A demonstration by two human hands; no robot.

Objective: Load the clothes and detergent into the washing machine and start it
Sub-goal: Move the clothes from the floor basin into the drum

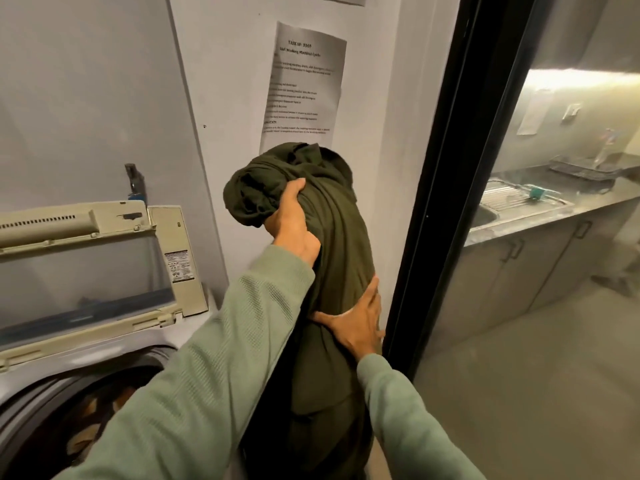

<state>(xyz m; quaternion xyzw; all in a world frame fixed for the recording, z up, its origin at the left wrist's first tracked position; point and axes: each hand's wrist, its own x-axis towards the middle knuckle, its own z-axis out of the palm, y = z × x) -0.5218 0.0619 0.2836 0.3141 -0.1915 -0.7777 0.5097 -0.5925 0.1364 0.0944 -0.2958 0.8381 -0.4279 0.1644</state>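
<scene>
A dark olive-green garment hangs bunched in the air in front of the wall, right of the washing machine. My left hand grips its upper part in a fist. Lower down, my right hand presses flat against the cloth with fingers spread around it. The top-loading washing machine stands at the lower left with its lid raised. Inside the drum lie dark and tan clothes. No detergent is in view.
A printed sheet is taped to the wall behind the garment. A black door frame stands just right of my hands. Beyond a glass pane is a kitchen counter with a sink and cabinets below.
</scene>
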